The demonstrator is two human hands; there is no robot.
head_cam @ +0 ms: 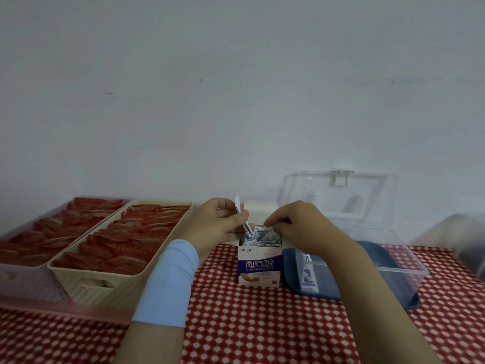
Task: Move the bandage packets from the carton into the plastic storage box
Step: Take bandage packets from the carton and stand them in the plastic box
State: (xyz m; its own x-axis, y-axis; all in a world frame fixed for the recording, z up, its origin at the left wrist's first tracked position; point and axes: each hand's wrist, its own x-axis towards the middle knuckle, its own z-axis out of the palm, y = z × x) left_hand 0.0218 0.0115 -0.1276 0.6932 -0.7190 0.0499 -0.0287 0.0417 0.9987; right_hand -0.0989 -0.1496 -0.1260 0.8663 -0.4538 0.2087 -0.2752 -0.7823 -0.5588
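- Carton (259, 264) is stood upright on the checked table (262, 324), opened, with bandage packets (262, 239) crammed inside.
- Just beside it, a loose packet (309, 277) is laid in the plastic storage box (409, 266).
- A lifted packet (239, 210) is pinched in the left hand (223, 224) grip above the carton.
- Right hand (296, 224) is curled at the carton's mouth; its grip cannot be told.

Plain grey-white wall (236, 88); red-white patterned tablecloth (262, 324); dim light.
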